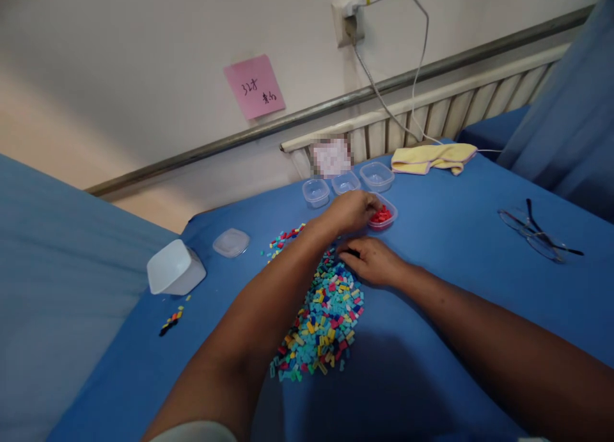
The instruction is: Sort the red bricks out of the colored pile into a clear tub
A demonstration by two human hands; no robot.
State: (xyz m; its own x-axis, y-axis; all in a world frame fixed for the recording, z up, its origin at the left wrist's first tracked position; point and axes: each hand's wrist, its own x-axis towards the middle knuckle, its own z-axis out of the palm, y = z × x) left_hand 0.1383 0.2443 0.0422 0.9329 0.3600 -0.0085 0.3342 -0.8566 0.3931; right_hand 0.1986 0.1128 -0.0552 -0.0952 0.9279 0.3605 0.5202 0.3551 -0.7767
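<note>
My left hand [352, 212] reaches across to a small clear tub holding red blocks [382, 215]. Its fingers are curled together at the tub's near left side, and whatever is between them is hidden. Below it, my right hand [373, 261] rests at the upper right edge of a heap of small mixed-colour plastic blocks [330, 307]. Thumb and fingers there bend inward around a dark spot that I cannot make out. My left forearm covers part of the heap.
Clear tubs [315, 192] stand along the back edge, beside a folded yellow cloth [426, 158]. At left are a clear lid [231, 242], a white bin [175, 269] and several loose blocks [173, 318]. Eyeglasses [537, 234] lie at right. A cable [381, 100] hangs from the wall socket.
</note>
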